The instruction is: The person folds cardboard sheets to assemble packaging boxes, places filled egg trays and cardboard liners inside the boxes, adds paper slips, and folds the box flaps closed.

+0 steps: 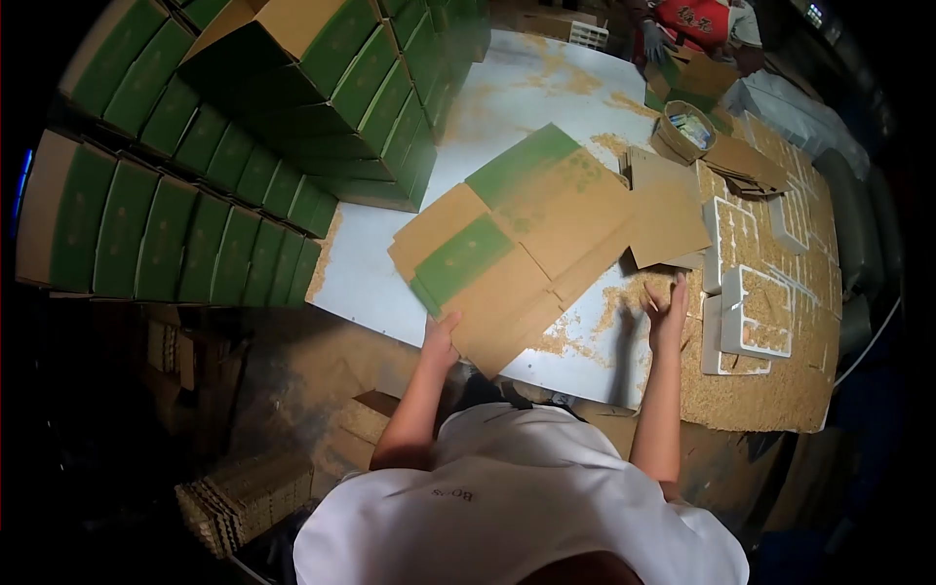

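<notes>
**Flattened carton gripped at its near edge, free hand open beside the cardboard sheets**

The left hand (442,334) was closed on the near left edge of a flattened carton (546,229), its thumb over the board; that grip probably let one hand steer a broad, light piece while the tabletop (575,97) seemed to take much of its weight; the carton lay aslant over the middle of the tabletop, its near corner jutting past the near edge, green panels turned up; the right hand (668,310) was open, thumb and fingers apart, just beside the near corner of some smaller cardboard sheets (671,222); whether a fingertip touched them could not be told; the sheets sat at the carton's right corner, presumably to be within easy reach.

The pale tabletop was strewn with tan, sawdust-like crumbs (561,78); towards its right edge stood a basket (673,146) of small packets, with white trays (729,322) full of the same crumbly stuff nearer the right corner; green boxes (385,97) rose in tiers along the left edge, packed tightly, likely to save room; beyond the far right corner a co-worker in red (694,21) held another green-and-brown carton (673,80) with a gloved hand (654,41); bundled cardboard (249,497) lay on the dim floor.
</notes>
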Tool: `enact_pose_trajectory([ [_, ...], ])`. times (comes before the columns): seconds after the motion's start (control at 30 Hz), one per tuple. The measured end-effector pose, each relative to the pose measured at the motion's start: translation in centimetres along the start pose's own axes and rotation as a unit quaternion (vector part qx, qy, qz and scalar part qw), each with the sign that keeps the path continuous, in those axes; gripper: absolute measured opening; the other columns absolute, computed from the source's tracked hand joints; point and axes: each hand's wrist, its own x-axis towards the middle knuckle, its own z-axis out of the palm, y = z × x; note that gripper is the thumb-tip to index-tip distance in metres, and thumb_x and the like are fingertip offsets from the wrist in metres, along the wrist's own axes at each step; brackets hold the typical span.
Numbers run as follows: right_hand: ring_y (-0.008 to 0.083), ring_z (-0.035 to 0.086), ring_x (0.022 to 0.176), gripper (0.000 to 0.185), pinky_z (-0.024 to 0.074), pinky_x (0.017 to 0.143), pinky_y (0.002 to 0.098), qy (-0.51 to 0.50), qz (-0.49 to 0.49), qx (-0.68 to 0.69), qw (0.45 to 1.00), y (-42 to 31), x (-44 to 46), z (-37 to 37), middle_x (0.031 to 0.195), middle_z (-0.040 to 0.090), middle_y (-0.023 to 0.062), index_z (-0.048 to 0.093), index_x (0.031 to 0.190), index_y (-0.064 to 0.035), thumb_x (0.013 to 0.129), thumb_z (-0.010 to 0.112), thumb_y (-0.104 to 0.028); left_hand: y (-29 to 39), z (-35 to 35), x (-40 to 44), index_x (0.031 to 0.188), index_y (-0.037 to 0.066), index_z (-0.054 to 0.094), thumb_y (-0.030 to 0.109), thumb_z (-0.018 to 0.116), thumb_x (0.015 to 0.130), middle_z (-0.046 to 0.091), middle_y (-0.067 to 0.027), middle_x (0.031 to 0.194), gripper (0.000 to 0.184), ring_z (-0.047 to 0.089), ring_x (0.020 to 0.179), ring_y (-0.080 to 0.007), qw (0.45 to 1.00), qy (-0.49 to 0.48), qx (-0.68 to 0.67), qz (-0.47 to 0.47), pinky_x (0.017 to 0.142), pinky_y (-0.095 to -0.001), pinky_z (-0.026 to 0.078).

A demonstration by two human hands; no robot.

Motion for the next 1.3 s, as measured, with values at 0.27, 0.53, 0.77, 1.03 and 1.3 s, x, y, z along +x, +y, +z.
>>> enact_pose_trajectory([
  [0.27, 0.019, 0.063, 0.108, 0.074, 0.0497, 0.093, 0.0334, -0.196, -0.056, -0.222, 0.954, -3.1, 11.0, 3.8, 0.116, 0.066, 0.0085, 0.057, 0.128, -0.0025, 0.074, 0.087, -0.044, 9.4, 0.3, 1.8, 0.122, 0.001, 0.06, 0.004, 0.087, 0.066, 0.067, -0.0069, 0.114, 0.062, 0.063, 0.105, -0.019, 0.946, -0.111, 0.298, 0.06, 0.093, -0.0354, 0.052],
  [0.53, 0.019, 0.061, 0.113, 0.066, 0.0509, 0.092, 0.0312, -0.147, -0.095, -0.074, 0.982, -3.2, -0.3, 0.9, 0.12, 0.066, 0.008, 0.056, 0.131, -0.0018, 0.065, 0.061, 0.007, 8.8, 0.8, 7.3, 0.145, 0.01, 0.04, -0.012, 0.084, 0.057, 0.053, -0.0094, 0.14, 0.1, 0.051, 0.13, -0.0236, 0.925, -0.17, 0.296, 0.164, 0.109, -0.0402, 0.045],
  [0.77, 0.0211, 0.06, 0.113, 0.075, 0.0485, 0.1, 0.0344, -0.11, -0.15, -0.059, 0.981, 2.3, -0.9, -1.0, 0.122, 0.064, 0.0096, 0.053, 0.133, -0.0002, 0.067, 0.086, -0.006, 6.8, 2.4, 7.2, 0.136, 0.008, 0.043, -0.007, 0.09, 0.055, 0.057, -0.0117, 0.133, 0.095, 0.054, 0.126, -0.0234, 0.904, -0.134, 0.356, 0.194, 0.107, -0.0374, 0.047],
  [1.03, 0.0208, 0.059, 0.114, 0.078, 0.0479, 0.1, 0.0322, -0.061, -0.154, -0.024, 0.986, -1.7, 0.6, 0.7, 0.129, 0.061, 0.0108, 0.048, 0.135, 0.0019, 0.065, 0.081, 0.004, 9.8, 5.0, 6.4, 0.135, 0.004, 0.044, -0.001, 0.089, 0.062, 0.057, -0.0126, 0.129, 0.086, 0.059, 0.114, -0.0191, 0.889, -0.145, 0.381, 0.207, 0.091, -0.036, 0.055],
  [1.3, 0.0209, 0.062, 0.105, 0.062, 0.0488, 0.093, 0.032, -0.048, -0.061, -0.208, 0.975, 4.6, 1.9, 0.9, 0.116, 0.066, 0.0102, 0.056, 0.123, 0.0008, 0.069, 0.087, -0.007, 5.5, 2.6, 9.9, 0.133, -0.001, 0.045, 0.012, 0.09, 0.066, 0.061, -0.0153, 0.125, 0.082, 0.059, 0.115, -0.0275, 0.859, -0.023, 0.474, 0.19, 0.104, -0.0376, 0.046],
])
